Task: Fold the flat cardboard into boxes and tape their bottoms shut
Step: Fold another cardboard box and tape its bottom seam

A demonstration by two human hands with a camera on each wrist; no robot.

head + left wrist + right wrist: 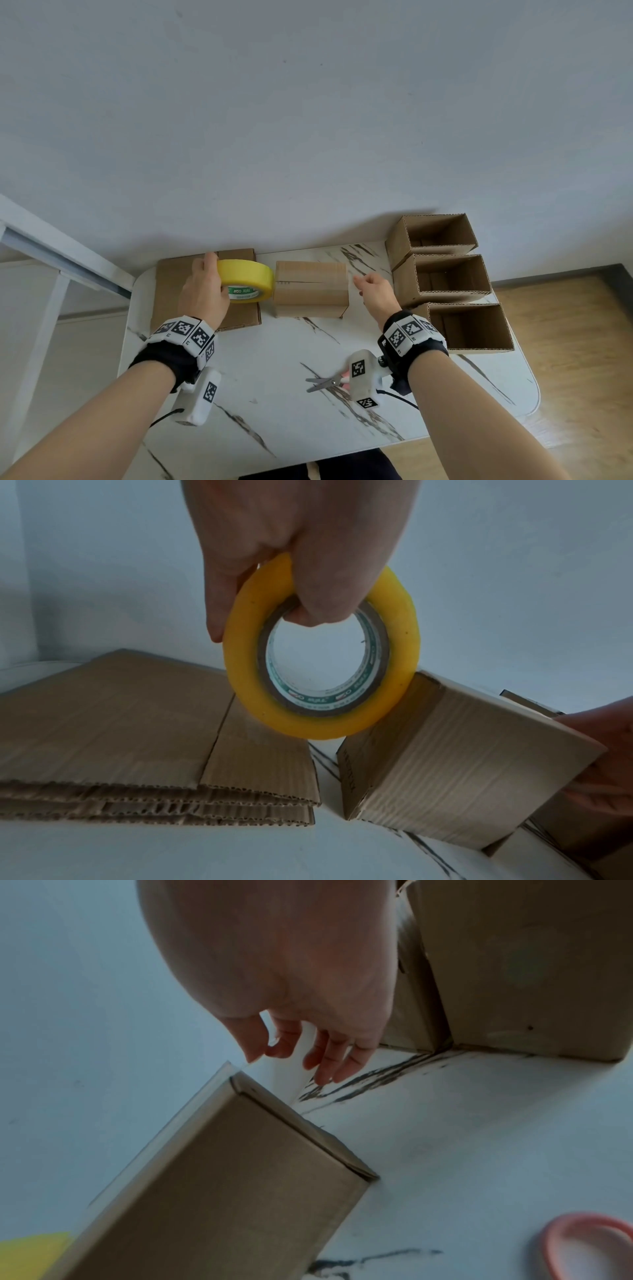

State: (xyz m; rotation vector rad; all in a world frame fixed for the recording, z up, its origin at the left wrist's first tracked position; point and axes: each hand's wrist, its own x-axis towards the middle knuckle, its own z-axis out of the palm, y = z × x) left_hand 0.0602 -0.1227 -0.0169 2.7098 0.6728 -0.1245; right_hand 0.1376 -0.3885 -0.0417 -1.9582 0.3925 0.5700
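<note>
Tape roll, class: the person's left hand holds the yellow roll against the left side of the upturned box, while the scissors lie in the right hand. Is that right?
One detail is wrong. The scissors lie on the table, not in the right hand, which pinches the clear tape end beside the box, as the head view shows. The left hand does hold the yellow roll.

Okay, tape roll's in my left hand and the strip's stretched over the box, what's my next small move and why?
Probably lower the tape strip onto the box seam. The left hand holds the tape roll at one edge, the right hand pinches the free end past the other, and the seam looks untaped.
</note>
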